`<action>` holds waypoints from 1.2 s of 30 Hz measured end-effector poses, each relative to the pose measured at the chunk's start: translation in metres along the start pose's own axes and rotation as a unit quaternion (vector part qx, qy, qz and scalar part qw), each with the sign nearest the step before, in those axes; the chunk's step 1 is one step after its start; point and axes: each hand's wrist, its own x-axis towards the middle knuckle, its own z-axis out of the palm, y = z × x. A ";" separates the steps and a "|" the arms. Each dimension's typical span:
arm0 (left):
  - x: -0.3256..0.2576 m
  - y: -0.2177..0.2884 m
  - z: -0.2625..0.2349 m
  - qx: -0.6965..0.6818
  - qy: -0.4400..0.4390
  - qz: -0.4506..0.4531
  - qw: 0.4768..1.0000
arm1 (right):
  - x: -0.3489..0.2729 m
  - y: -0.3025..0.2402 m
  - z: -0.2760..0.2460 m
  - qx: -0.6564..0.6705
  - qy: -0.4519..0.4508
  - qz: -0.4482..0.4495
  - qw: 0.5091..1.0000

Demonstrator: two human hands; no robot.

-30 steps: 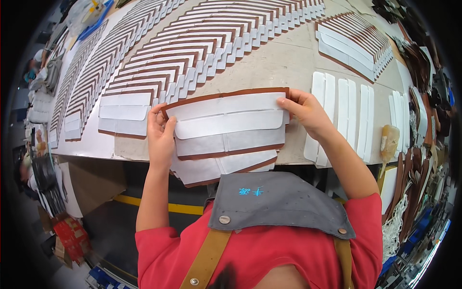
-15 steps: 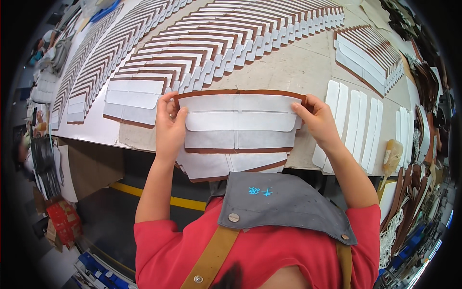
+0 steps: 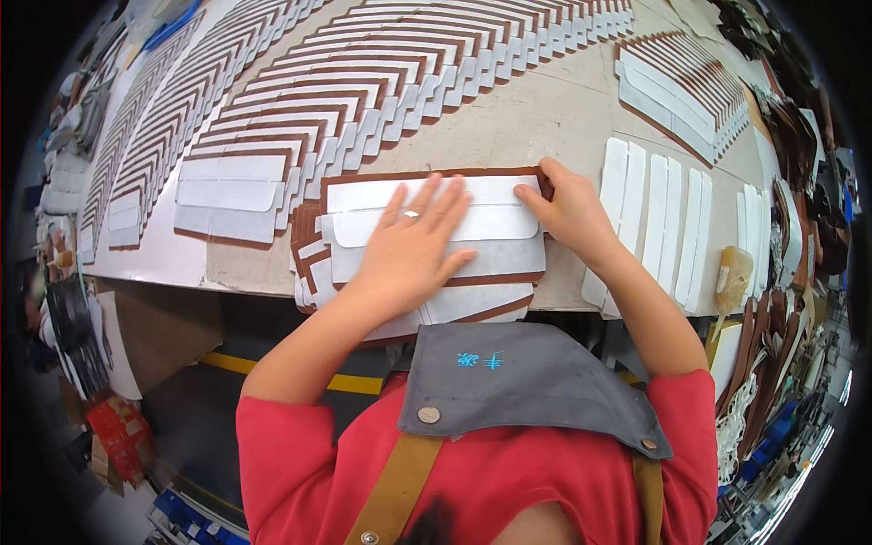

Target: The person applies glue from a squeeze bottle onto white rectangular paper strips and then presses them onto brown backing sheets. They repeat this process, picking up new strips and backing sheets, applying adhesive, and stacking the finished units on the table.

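Observation:
A brown-edged panel with white and pale-grey backing pieces (image 3: 504, 257) lies on a pile of similar panels (image 3: 481, 298) at the table's front edge. My left hand (image 3: 413, 241) rests flat across its middle, fingers spread, with a ring on one finger. At the panel's far right corner, my right hand (image 3: 574, 213) pinches the edge between thumb and fingers. A white strip with rounded ends runs across the panel, partly covered by my left hand. The lower panels stick out at the left and toward me.
Long overlapping rows of similar panels (image 3: 272, 136) cover the table's left and far side. A smaller fanned row (image 3: 677, 95) lies far right. White strips (image 3: 661, 213) lie on the right, beside a yellowish bottle with a thin nozzle (image 3: 734, 280). Brown pieces (image 3: 758, 363) hang at the right edge.
The panel went from being held up by both hands at its far corners to lying on the pile. My left hand let go of its corner and moved right, flattening onto the panel.

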 end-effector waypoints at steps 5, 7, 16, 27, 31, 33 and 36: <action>-0.031 -0.035 -0.010 0.023 0.016 -0.123 0.992 | -0.003 0.001 -0.004 0.015 0.004 -0.005 1.000; -0.038 -0.047 -0.008 -0.023 0.056 -0.152 0.986 | 0.000 0.006 -0.007 0.026 -0.004 -0.032 0.999; 0.001 -0.047 -0.041 -0.577 0.163 -0.224 0.769 | -0.027 0.003 -0.081 0.306 0.070 -0.079 0.946; 0.257 0.014 -0.032 -0.552 0.162 -0.027 0.817 | 0.045 0.162 -0.208 0.348 0.270 0.100 0.892; 0.342 0.029 0.003 -0.507 0.174 -0.031 0.844 | 0.067 0.218 -0.237 0.316 0.317 0.160 0.880; 0.353 0.030 0.019 -0.433 0.177 -0.043 0.883 | 0.079 0.231 -0.237 0.284 0.319 0.180 0.886; 0.360 0.037 0.030 -0.351 0.184 -0.046 0.917 | 0.090 0.263 -0.238 0.213 0.336 0.195 0.897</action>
